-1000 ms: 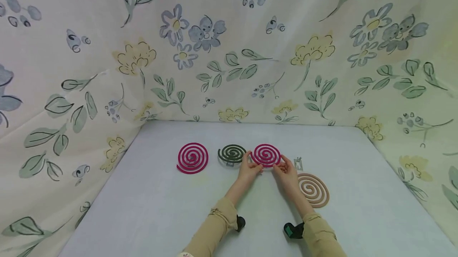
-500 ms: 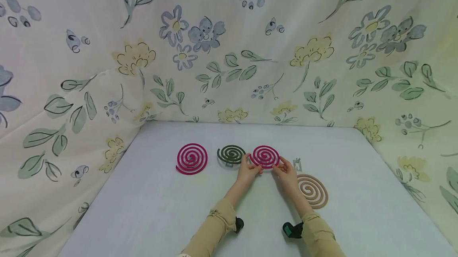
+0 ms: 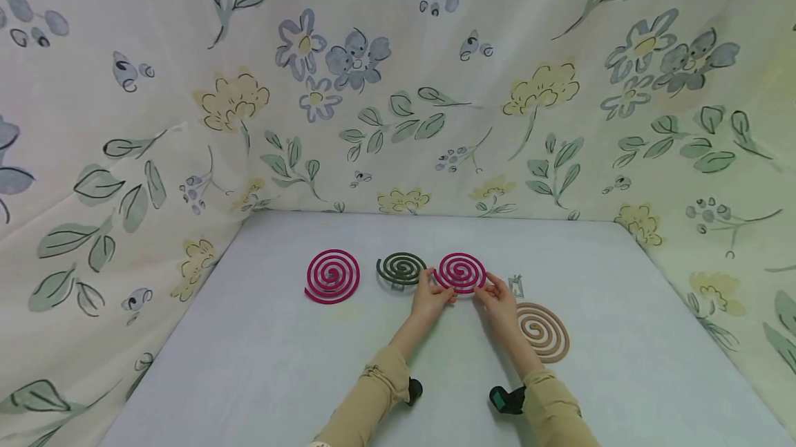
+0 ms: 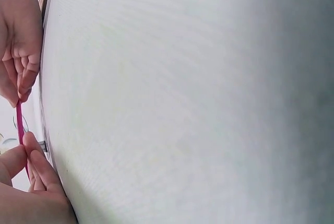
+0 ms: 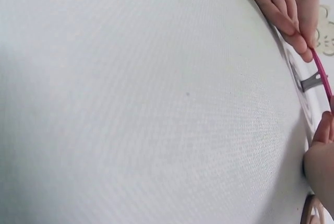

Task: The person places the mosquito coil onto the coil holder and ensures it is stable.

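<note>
Both hands hold one magenta mosquito coil (image 3: 459,271) by its near rim, at the far middle of the table in the head view. My left hand (image 3: 430,296) pinches its left side between thumb and fingers; on the opposite side my right hand (image 3: 499,300) does the same. Seen edge-on in the left wrist view, the coil (image 4: 20,122) is a thin strip between the fingertips, raised off the tabletop. A grey metal stand (image 5: 311,81) shows beneath it in the right wrist view. Just left of the left fingertips is a dark green coil (image 3: 402,268), on its own stand.
Another magenta coil (image 3: 332,276) sits farther left over a stand. A small bare metal stand (image 3: 516,286) lies right of the right hand. Beside the right wrist a tan coil (image 3: 541,343) lies flat, partly hidden by the forearm. A floral curtain (image 3: 404,88) hangs behind the white table (image 3: 280,378).
</note>
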{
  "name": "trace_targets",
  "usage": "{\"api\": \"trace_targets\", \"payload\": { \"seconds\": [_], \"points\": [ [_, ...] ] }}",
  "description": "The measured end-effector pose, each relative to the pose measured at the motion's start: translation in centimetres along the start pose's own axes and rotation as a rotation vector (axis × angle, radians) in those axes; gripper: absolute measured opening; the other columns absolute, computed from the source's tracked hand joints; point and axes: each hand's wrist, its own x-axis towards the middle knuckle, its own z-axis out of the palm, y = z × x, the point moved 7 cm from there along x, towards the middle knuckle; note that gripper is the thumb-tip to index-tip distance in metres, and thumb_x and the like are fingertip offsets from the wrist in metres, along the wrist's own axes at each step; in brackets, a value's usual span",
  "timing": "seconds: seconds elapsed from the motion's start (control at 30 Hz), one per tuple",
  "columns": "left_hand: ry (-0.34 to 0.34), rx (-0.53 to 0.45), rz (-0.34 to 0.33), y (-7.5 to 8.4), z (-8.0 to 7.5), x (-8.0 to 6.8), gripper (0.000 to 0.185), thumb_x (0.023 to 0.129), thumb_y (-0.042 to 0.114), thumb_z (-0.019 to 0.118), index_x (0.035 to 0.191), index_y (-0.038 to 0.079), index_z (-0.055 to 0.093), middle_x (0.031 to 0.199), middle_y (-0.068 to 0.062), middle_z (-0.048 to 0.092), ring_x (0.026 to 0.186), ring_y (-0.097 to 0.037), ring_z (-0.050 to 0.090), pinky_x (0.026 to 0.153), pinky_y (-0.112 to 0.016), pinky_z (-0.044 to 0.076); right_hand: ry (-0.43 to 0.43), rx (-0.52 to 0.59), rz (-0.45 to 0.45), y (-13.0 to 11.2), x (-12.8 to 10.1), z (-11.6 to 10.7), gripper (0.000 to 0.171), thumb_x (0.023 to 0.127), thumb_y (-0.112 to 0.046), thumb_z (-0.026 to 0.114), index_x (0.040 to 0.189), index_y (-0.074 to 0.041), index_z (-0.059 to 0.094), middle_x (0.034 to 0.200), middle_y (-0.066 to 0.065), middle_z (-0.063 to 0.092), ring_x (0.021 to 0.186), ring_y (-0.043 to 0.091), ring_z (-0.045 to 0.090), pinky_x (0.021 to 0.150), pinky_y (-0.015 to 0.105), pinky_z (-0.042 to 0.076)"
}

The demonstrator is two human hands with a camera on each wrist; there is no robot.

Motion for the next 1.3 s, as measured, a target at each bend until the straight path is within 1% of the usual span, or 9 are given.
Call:
{"api": "trace_targets", "payload": {
  "seconds": [0.3,0.43,0.53,0.6,0.67,0.93,1.13,1.23,1.3],
  "points": [
    [0.01,0.018,0.006,0.2,0.0,-0.3,0.055,0.086,-0.007,0.06,0.134,-0.008,0.031,0.085,-0.033,0.066,0.077,-0.043,0.068,0.07,-0.038,0.057,0.019,-0.024,-0.007,-0.2,-0.1,0.1,0.048,0.089,-0.001,0.059,0.133,0.011,0.044,0.076,-0.012,0.053,0.067,-0.006,0.046,0.059,0.012,0.039],
    [0.018,0.039,0.0,1.4,0.0,-1.0,0.054,0.087,-0.009,0.058,0.134,-0.01,0.031,0.087,-0.036,0.065,0.081,-0.047,0.066,0.073,-0.041,0.057,0.019,-0.039,-0.002,0.0,0.0,0.1,0.047,0.089,-0.001,0.06,0.132,0.01,0.045,0.076,-0.012,0.053,0.067,-0.006,0.047,0.059,0.012,0.039],
    [0.008,0.042,-0.005,2.6,-0.1,-1.6,0.053,0.087,-0.01,0.056,0.133,-0.012,0.03,0.09,-0.039,0.063,0.084,-0.05,0.063,0.076,-0.045,0.056,0.017,-0.05,-0.003,0.0,-0.1,0.0,0.047,0.089,-0.001,0.06,0.132,0.01,0.045,0.078,-0.011,0.055,0.067,-0.007,0.047,0.059,0.012,0.04],
    [0.0,0.035,-0.009,2.9,-0.1,-1.8,0.052,0.087,-0.011,0.055,0.133,-0.012,0.03,0.092,-0.041,0.061,0.086,-0.052,0.062,0.077,-0.047,0.055,0.016,-0.052,-0.005,-0.1,-0.1,0.0,0.047,0.089,-0.001,0.06,0.132,0.01,0.045,0.079,-0.01,0.056,0.067,-0.007,0.047,0.059,0.011,0.04],
    [-0.002,0.034,-0.009,2.8,-0.1,-1.7,0.053,0.087,-0.011,0.056,0.133,-0.012,0.03,0.091,-0.041,0.061,0.085,-0.052,0.062,0.077,-0.047,0.055,0.013,-0.055,-0.007,-0.2,-0.2,0.0,0.047,0.089,-0.002,0.06,0.133,0.01,0.045,0.079,-0.01,0.057,0.067,-0.008,0.048,0.059,0.011,0.04],
    [0.009,0.037,0.007,0.4,-0.1,-0.4,0.057,0.085,-0.008,0.061,0.134,-0.009,0.031,0.084,-0.034,0.065,0.077,-0.043,0.067,0.07,-0.037,0.057,0.016,-0.057,0.004,-0.1,0.0,0.0,0.047,0.089,-0.003,0.061,0.132,0.009,0.046,0.081,-0.007,0.059,0.068,-0.007,0.048,0.06,0.012,0.04],
    [0.01,0.052,-0.001,-0.1,-0.2,-0.1,0.059,0.084,-0.006,0.064,0.133,-0.007,0.033,0.081,-0.031,0.066,0.073,-0.039,0.068,0.067,-0.032,0.057,0.012,-0.056,0.01,-0.5,-0.3,0.0,0.047,0.09,-0.004,0.06,0.132,0.01,0.046,0.079,-0.01,0.057,0.067,-0.007,0.048,0.06,0.012,0.04],
    [0.012,0.053,-0.006,-0.1,-0.2,-0.1,0.059,0.084,-0.006,0.064,0.134,-0.007,0.033,0.082,-0.031,0.066,0.074,-0.039,0.068,0.068,-0.033,0.057,0.012,-0.049,0.015,-0.4,-0.3,0.0,0.048,0.089,-0.005,0.061,0.133,0.009,0.046,0.08,-0.009,0.057,0.068,-0.006,0.048,0.06,0.013,0.04],
    [0.014,0.043,-0.009,0.0,-0.1,-0.2,0.06,0.084,-0.006,0.064,0.135,-0.007,0.033,0.082,-0.032,0.066,0.075,-0.04,0.067,0.069,-0.034,0.057,0.011,-0.022,-0.017,-0.1,-0.2,0.0,0.048,0.088,-0.008,0.063,0.131,0.009,0.047,0.081,-0.007,0.059,0.069,-0.004,0.049,0.06,0.014,0.04]
  ]
}}
